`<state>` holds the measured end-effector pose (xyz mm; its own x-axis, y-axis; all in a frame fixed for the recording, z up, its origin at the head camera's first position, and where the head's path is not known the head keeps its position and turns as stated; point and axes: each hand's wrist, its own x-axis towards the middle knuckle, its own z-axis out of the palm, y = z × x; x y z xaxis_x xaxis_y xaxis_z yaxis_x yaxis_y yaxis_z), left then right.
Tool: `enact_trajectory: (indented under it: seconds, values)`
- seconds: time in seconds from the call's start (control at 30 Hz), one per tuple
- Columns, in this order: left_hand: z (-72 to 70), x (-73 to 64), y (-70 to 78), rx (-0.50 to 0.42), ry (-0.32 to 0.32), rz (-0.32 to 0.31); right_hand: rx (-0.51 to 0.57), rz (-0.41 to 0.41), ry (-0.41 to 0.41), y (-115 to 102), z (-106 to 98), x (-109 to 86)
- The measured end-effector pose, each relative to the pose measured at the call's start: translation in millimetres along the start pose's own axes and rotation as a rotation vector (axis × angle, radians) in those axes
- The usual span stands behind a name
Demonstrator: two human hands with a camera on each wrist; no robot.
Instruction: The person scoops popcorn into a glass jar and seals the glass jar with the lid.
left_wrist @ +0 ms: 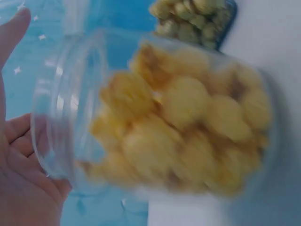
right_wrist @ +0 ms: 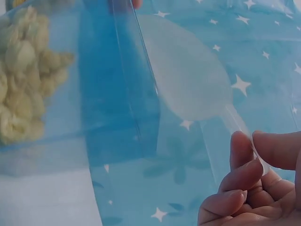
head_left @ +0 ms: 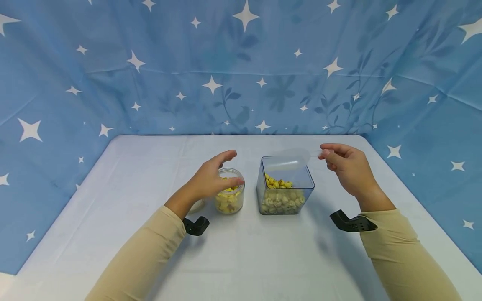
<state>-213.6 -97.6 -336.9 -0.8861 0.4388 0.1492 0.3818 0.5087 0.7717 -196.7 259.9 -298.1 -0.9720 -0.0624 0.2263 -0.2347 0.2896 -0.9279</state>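
A clear round jar (head_left: pixel 229 205) of popcorn stands without a lid at the centre of the table. My left hand (head_left: pixel 213 177) is at its mouth, thumb and fingers spread apart; in the left wrist view the thumb (left_wrist: pixel 16 30) is off the glass, and whether the fingers touch the rim I cannot tell. My right hand (head_left: pixel 344 167) pinches the handle of a translucent plastic scoop (right_wrist: pixel 188 70) between thumb and fingers. The scoop's bowl is over the far right rim of a clear, bluish square container (head_left: pixel 263 196), which is partly filled with popcorn (head_left: pixel 278 183).
A round lid (head_left: pixel 197 206) lies on the table left of the jar, partly hidden by the left wrist. White cloth covers the table (head_left: pixel 244 259). Behind it hangs a blue curtain (head_left: pixel 169 62) with white stars. A black band (head_left: pixel 352 221) is on the right wrist.
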Motion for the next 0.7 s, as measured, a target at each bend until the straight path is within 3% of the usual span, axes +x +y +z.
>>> enact_trajectory:
  seconds: [0.13,0.3,0.57,0.7]
  values:
    - [1.9,11.7,15.3,-0.020,-0.005,0.055,-0.102,-0.002,0.022,3.1,-4.8,-1.1]
    - [11.7,26.1,32.4,-0.030,-0.074,0.090,-0.284,0.016,0.053,3.9,-2.9,-2.5]
    - [27.3,36.3,37.5,0.028,-0.155,0.027,-0.432,-0.034,0.052,-3.1,7.6,-2.8]
    - [32.5,38.0,37.4,0.065,-0.167,0.009,-0.484,-0.065,0.034,-5.9,11.9,-2.6]
